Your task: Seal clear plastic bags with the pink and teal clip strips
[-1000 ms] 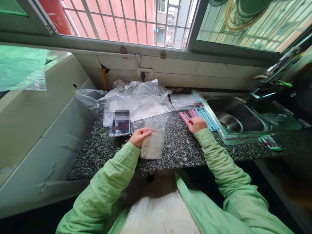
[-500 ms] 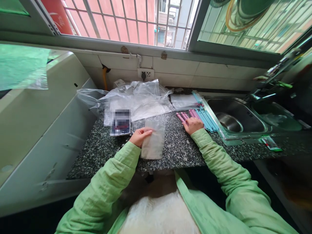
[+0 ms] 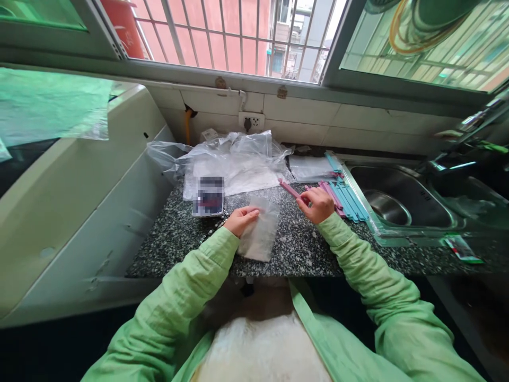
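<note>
My left hand [image 3: 242, 220] pinches a small clear plastic bag [image 3: 262, 233] near its upper left edge, above the front of the counter. Between the closed fingers of my right hand [image 3: 319, 205] is one long pink plastic stick [image 3: 291, 190], its knobbed end pointing up and left. What the stick is for does not show. Just beyond that hand lie more pink sticks [image 3: 334, 197] and a row of blue sticks [image 3: 350, 200], side by side on the counter. My right fingers hide part of the pink ones.
Large crumpled plastic bags [image 3: 234, 164] cover the back of the speckled counter [image 3: 159, 246]. A pixelated dark packet [image 3: 209, 199] lies left. Flat clear bags [image 3: 308, 168] sit behind the sticks. A steel sink [image 3: 401, 185] and a small packet [image 3: 463, 248] are at right.
My right hand has drawn one pink stick away from the row, leftward. My left hand still holds the bag, now tilted slightly. The whole view has shifted.
</note>
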The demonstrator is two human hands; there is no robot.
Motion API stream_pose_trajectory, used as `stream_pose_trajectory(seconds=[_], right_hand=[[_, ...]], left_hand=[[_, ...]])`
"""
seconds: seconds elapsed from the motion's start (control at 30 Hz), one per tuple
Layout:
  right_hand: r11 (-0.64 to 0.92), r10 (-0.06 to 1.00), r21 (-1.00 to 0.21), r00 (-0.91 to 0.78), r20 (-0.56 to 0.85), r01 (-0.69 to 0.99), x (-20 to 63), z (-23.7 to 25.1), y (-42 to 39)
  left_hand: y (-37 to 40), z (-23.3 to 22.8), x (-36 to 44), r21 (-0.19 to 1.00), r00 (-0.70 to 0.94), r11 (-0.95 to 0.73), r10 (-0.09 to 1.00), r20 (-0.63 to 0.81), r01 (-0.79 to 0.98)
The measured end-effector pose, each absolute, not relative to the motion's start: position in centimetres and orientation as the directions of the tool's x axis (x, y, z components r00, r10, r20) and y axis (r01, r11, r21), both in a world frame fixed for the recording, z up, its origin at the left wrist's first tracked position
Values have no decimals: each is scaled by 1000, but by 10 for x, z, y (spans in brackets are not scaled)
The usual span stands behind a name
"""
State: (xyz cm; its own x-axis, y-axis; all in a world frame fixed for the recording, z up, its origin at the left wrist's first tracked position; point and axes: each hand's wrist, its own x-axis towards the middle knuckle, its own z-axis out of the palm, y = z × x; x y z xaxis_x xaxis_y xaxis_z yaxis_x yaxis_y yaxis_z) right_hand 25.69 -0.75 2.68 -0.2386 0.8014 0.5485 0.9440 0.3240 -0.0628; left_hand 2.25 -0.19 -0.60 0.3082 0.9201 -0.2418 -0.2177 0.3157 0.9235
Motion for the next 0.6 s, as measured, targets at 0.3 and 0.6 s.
stream_pose_trajectory(seconds=[0.3, 0.6], right_hand=[[610, 660, -123, -416, 626, 783, 211, 30, -9], [639, 634, -101, -448, 631, 763, 218, 14, -7]], left_hand=[[-1, 8, 34, 881, 352, 344, 908, -225, -324], [8, 4, 32, 954, 417, 248, 895, -157, -171]])
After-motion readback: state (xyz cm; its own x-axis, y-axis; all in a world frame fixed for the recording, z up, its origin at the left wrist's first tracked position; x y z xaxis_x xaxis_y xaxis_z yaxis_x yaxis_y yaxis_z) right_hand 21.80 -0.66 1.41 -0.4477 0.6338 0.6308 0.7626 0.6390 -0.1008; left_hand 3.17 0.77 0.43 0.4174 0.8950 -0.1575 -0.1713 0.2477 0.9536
